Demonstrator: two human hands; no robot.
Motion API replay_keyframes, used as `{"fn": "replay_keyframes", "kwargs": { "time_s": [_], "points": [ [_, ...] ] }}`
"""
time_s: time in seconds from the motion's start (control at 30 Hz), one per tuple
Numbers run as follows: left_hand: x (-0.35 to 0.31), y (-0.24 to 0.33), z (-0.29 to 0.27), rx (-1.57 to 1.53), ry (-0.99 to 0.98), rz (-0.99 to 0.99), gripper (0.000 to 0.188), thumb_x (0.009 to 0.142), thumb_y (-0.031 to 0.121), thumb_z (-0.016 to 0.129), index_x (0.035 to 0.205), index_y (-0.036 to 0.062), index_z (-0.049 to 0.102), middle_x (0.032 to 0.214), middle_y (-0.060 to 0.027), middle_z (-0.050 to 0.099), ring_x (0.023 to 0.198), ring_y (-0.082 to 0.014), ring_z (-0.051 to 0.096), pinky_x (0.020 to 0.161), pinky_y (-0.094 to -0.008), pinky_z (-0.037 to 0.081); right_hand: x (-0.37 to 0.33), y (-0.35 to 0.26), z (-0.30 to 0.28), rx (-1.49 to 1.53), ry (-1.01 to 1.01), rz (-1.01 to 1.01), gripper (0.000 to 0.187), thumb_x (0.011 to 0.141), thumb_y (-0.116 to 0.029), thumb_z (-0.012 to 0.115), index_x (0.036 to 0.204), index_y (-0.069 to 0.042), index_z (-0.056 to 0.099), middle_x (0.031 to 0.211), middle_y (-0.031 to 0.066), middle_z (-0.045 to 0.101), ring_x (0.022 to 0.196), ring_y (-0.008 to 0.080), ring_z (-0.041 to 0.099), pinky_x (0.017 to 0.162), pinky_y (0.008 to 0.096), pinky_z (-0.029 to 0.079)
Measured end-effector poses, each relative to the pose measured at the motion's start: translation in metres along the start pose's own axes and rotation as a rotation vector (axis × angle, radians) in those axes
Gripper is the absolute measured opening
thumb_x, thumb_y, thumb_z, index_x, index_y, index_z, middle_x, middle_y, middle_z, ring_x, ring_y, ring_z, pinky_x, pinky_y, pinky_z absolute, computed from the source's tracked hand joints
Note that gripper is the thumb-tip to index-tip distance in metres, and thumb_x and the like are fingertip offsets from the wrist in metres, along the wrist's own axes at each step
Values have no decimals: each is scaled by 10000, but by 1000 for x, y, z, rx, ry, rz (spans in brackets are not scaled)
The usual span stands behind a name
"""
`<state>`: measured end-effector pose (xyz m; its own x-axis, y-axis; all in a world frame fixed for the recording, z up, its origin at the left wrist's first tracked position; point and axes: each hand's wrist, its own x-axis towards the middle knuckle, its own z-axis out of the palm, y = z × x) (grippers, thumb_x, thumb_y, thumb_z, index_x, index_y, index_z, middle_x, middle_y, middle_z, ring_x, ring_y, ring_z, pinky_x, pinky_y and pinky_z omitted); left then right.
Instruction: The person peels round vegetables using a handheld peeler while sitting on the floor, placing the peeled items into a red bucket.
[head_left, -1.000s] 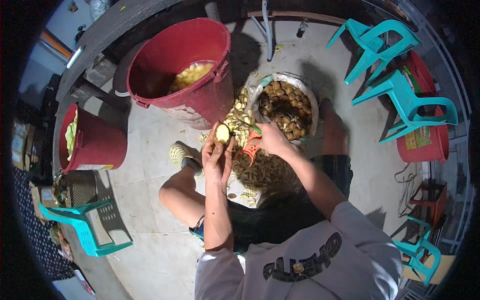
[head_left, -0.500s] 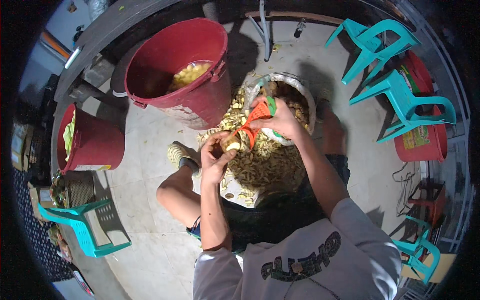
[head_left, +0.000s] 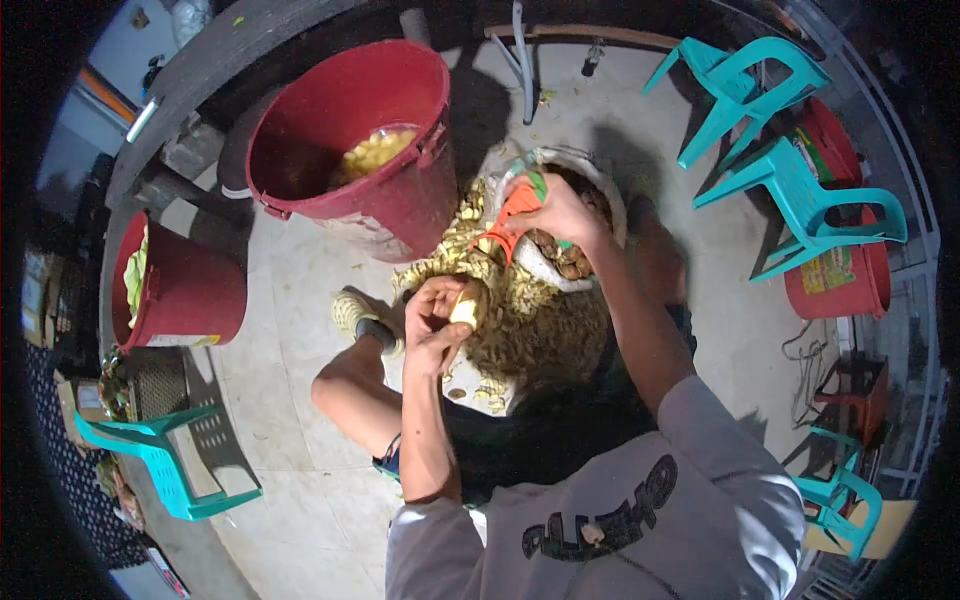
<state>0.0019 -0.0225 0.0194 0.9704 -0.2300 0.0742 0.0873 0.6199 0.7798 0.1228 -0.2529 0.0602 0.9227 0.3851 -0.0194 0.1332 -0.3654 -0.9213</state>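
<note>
Centre frame, the left hand (head_left: 432, 318) curls round a partly peeled potato (head_left: 466, 306), the right hand (head_left: 560, 215) grips an orange peeler (head_left: 517, 208); peeled potatoes (head_left: 378, 153) lie in the upper-left tub (head_left: 400, 205), unpeeled potatoes (head_left: 573, 262) in the sack (head_left: 543, 270).

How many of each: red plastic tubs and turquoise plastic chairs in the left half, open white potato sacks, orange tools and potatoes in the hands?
Round red plastic tubs: 2
Turquoise plastic chair: 1
Open white potato sack: 1
Orange plastic hand tool, right hand: 1
Part-peeled oval potato, left hand: 1
Total: 6
</note>
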Motion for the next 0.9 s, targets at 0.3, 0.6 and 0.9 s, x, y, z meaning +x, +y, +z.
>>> {"fn": "replay_keyframes", "kwargs": {
  "time_s": [0.3, 0.6, 0.9],
  "points": [
    [9, -23, 7, -130, 146, 11, 515, 690, -17, 713, 1164, 12, 515, 1081, -71, 570, 1060, -203, 539, 972, -317, 394, -3, -3, 22, 221, 22, -84, 419, 628, -49, 841, 974, -10, 607, 887, 13, 627, 866, 90, 561, 785, 263, 466],
    [7, -28, 6, 13, 193, 43, 467, 723, -30, 689, 1158, 8, 523, 1142, -89, 569, 1064, -203, 551, 966, -339, 409, -6, -8, 17, 106, 72, -215, 473, 575, -138, 879, 941, -11, 608, 877, 37, 642, 849, 112, 579, 803, 275, 459],
    [-5, -22, -2, -122, 12, 74, 539, 716, 108, 729, 1187, -22, 503, 1114, -122, 584, 1032, -207, 564, 920, -291, 436, -2, 23, -2, 159, 326, -100, 451, 612, -102, 853, 962, -10, 583, 859, 35, 634, 827, 123, 590, 788, 293, 473]
  ]
}}
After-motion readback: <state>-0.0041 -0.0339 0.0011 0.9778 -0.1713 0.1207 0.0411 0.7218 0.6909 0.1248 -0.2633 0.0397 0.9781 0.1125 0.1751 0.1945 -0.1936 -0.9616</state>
